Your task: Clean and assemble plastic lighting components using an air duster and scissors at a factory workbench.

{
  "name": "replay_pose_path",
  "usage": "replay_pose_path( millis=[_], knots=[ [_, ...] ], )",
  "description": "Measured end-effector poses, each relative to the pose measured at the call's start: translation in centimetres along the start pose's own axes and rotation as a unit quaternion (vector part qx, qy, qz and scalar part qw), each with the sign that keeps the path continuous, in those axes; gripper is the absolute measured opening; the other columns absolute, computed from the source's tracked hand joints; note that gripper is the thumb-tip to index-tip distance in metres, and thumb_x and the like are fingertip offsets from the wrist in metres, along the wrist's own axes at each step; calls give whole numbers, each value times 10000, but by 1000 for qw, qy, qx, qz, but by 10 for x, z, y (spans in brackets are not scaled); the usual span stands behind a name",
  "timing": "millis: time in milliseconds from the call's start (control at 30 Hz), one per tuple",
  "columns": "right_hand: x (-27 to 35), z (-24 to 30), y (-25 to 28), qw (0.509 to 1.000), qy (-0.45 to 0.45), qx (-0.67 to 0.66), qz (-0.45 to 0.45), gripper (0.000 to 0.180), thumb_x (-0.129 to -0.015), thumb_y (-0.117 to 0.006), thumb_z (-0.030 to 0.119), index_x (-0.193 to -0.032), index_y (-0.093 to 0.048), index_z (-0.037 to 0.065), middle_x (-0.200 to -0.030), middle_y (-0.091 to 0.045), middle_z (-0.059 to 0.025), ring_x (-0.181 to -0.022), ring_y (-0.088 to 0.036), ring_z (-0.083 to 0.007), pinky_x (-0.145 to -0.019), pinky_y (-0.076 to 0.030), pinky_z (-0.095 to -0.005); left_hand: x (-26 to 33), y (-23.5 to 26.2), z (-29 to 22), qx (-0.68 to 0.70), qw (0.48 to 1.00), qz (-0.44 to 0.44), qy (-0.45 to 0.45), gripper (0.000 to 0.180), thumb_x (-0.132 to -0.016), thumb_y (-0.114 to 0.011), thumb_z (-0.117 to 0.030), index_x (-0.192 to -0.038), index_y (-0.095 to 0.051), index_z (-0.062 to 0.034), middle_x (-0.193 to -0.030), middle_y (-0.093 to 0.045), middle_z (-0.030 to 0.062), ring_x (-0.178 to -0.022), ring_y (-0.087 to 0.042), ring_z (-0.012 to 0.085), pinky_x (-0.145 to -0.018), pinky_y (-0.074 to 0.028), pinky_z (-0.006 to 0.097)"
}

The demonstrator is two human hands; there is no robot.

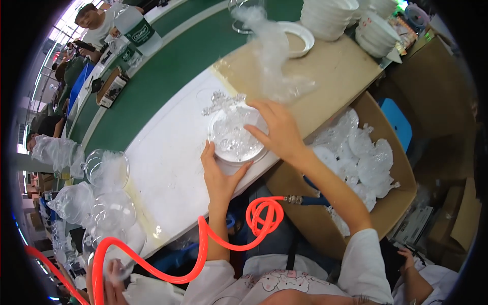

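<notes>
A round white-rimmed dish point(213, 133) with a clear, crumpled-looking plastic piece point(238, 136) inside sits on the white board before me. My left hand point(219, 175) grips the near-left side of its rim, thumb and fingers apart around it. On the far right side, my right hand point(277, 129) has its fingers over the rim, and its thumb reaches across the clear piece. Against the dish's far edge lies a bumpy strip of clear plastic point(218, 103). Whether the clear piece is fixed to the dish, I cannot tell.
A red coiled air hose point(203, 244) crosses in front of me. At my right stands a cardboard box point(391, 208) holding clear plastic parts. White stacked bowls point(325, 18), a white ring point(305, 38) and thin plastic film point(274, 66) lie beyond; clear domes point(109, 211) stand left, near another person's hand point(114, 284).
</notes>
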State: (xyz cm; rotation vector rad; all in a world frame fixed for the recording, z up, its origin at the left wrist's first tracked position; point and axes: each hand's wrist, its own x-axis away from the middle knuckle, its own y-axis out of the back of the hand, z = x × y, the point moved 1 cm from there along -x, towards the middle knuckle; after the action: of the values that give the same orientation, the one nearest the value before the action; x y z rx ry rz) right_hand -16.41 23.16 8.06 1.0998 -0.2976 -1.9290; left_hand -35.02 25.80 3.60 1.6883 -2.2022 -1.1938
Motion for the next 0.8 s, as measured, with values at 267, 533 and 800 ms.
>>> replay_pose_path(
  millis=[267,533,800],
  knots=[
    [19,-34,54,963,-125,210,-113,574,-679,-689,208,-1207,-488,112,-1157,-526,-123,-1161,-393,-300,-958,-298,-459,2,7,-10,-10,1000,-22,-5,891,-552,-838,-301,-1217,-378,73,-1269,-388,265,-1163,-419,375,-953,-381,393],
    [28,-69,98,967,-60,227,-102,318,-746,-646,122,-1054,-589,64,-984,-610,-111,-987,-534,-257,-887,-379,-382,12,33,16,-39,994,-93,40,878,-541,-841,-303,-1190,-389,78,-1166,-457,250,-1091,-467,367,-923,-399,385],
    [-58,57,59,940,9,-162,-300,478,-821,-604,165,-1236,-419,17,-1253,-444,-143,-1138,-421,-255,-980,-315,-402,28,49,28,-7,993,-113,28,913,-609,-800,-317,-1270,-318,88,-1243,-419,251,-1164,-427,363,-962,-365,386]
  ],
)
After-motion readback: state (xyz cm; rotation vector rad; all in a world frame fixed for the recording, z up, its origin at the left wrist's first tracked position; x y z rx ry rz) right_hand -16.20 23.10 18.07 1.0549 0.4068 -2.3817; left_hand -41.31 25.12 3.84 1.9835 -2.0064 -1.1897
